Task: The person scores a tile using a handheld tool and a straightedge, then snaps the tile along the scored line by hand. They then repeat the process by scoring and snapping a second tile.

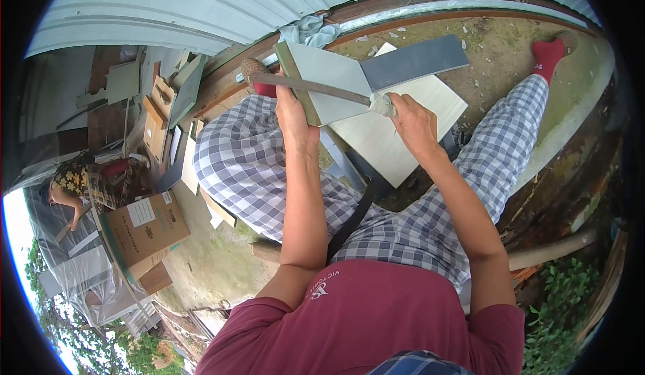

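Observation:
My right hand (414,123) is closed around the pale, wrapped grip of a long, rusty, slightly curved blade (329,91). The blade stretches leftward across a light grey panel (334,99) and over its olive-green edge, its far end just above my left hand. That panel is tilted, with my left hand (293,111) gripping its near left edge. Under and beyond it lie a cream panel (410,130) and a dark grey panel (420,61), overlapping each other between my legs.
A teal cloth (309,32) lies by the corrugated metal wall (201,2). Wooden boards (160,116) lean at the left. Farther left, another person (101,180) sits behind a cardboard box (144,227). Small chips are scattered on the ground, and a log (551,251) lies at my right.

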Available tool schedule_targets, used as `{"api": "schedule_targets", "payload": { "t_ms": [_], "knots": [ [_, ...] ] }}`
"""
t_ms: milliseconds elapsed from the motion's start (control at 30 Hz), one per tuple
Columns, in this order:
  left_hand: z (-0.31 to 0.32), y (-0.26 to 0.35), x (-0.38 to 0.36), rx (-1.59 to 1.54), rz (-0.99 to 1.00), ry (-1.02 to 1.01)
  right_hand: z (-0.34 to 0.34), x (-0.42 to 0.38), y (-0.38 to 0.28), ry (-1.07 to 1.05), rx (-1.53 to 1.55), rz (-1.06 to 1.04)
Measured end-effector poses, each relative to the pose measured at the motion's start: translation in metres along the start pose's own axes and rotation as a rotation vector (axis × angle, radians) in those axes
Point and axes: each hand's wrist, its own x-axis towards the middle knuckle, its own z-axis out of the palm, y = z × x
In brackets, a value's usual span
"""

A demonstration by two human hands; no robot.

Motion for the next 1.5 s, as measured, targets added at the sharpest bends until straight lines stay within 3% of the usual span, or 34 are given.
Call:
{"api": "schedule_targets", "payload": {
  "t_ms": [133,233,300,333,433,500,533,700,767,800,867,1133,1200,1233,1300,1500],
  "knots": [
    [-0.001,-0.001,-0.001,0.044,-0.005,-0.072,-0.002,0.015,0.006,0.111,-0.083,0.058],
    [0.006,0.001,-0.006,0.063,-0.038,-0.006,-0.008,0.016,0.0,0.092,-0.037,-0.09],
    [0.005,0.0,-0.004,0.06,-0.023,-0.041,0.001,0.015,0.006,0.059,-0.029,0.129],
    [0.004,0.0,-0.004,0.059,-0.004,-0.073,0.004,0.013,0.01,0.058,-0.03,0.129],
    [0.009,0.0,-0.008,0.06,0.001,-0.061,0.011,0.006,0.013,0.001,0.076,0.314],
    [0.011,-0.007,-0.008,0.052,0.099,-0.034,0.012,-0.013,0.0,-0.087,0.391,0.373],
    [0.012,-0.011,-0.007,0.038,0.199,-0.01,0.014,-0.021,-0.006,-0.083,0.386,0.375],
    [0.0,-0.02,-0.002,-0.01,0.235,-0.004,0.029,-0.04,-0.035,-0.056,0.7,0.328],
    [-0.004,-0.019,-0.001,-0.086,-0.008,0.002,0.032,-0.038,-0.037,-0.076,0.682,0.334],
    [-0.007,-0.015,0.0,-0.088,-0.006,-0.001,0.033,-0.037,-0.037,-0.097,0.661,0.342],
    [-0.013,-0.006,0.001,-0.184,-0.229,-0.115,0.036,-0.038,-0.034,-0.091,0.619,0.363],
    [-0.009,-0.016,-0.003,-0.353,-0.216,-0.082,0.042,-0.058,-0.039,0.08,0.535,0.232],
    [-0.005,-0.016,-0.006,-0.343,-0.213,-0.068,0.061,-0.065,-0.026,-0.002,0.425,0.431],
    [-0.005,-0.015,-0.007,-0.344,-0.213,-0.07,0.076,-0.07,-0.012,0.0,0.423,0.43],
    [-0.003,-0.013,-0.007,-0.343,-0.213,-0.078,0.097,-0.074,0.02,-0.178,0.429,0.675],
    [-0.007,-0.017,-0.004,-0.341,-0.21,-0.078,0.089,-0.08,0.015,-0.139,0.488,0.594]
  ]
}}
